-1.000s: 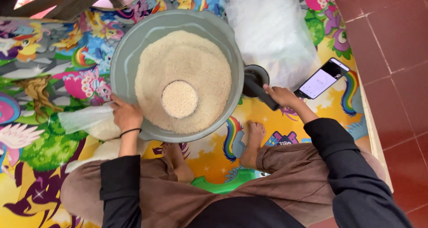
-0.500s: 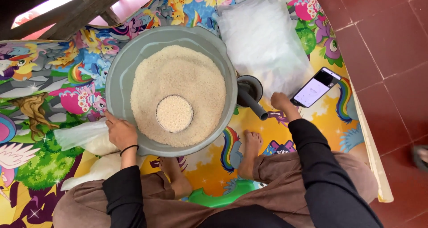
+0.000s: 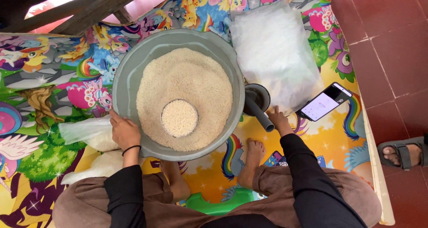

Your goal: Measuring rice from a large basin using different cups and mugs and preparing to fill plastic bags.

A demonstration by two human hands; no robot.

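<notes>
A big grey basin [image 3: 129, 76] is sitting in the middle of the frame, slightly left, on a bright cartoon-printed mat [image 3: 53, 54]. It is holding a wide heap of rice [image 3: 187, 85], and a small round cup [image 3: 179, 118], itself full of rice, is resting sunk into the lower part of the heap.

The left hand [image 3: 125, 132] is gripping the basin's lower left rim, fingers curled over the edge and closed on it; a dark band is circling that wrist. The right hand [image 3: 278, 119] is lying just right of the basin, lower centre-right of the frame, touching the end of a grey funnel [image 3: 257, 104] that is standing beside the basin's right rim with its spout pointing down and to the right. Whether those fingers are closing round the spout or only resting on it I cannot tell.

Both arms are wearing black sleeves, and the person is sitting cross-legged in brown trousers at the bottom of the frame, bare feet showing under the basin.

Left of the basin, under the left hand, filled clear bags [image 3: 89, 134] are lying on the mat. In the upper right a stack of empty clear bags [image 3: 276, 49] is lying flat, and just to its lower right a phone [image 3: 324, 102] is lying with its screen lit. At the right edge, on the red floor tiles [image 3: 392, 40], another person's sandalled foot [image 3: 401, 153] is showing.
</notes>
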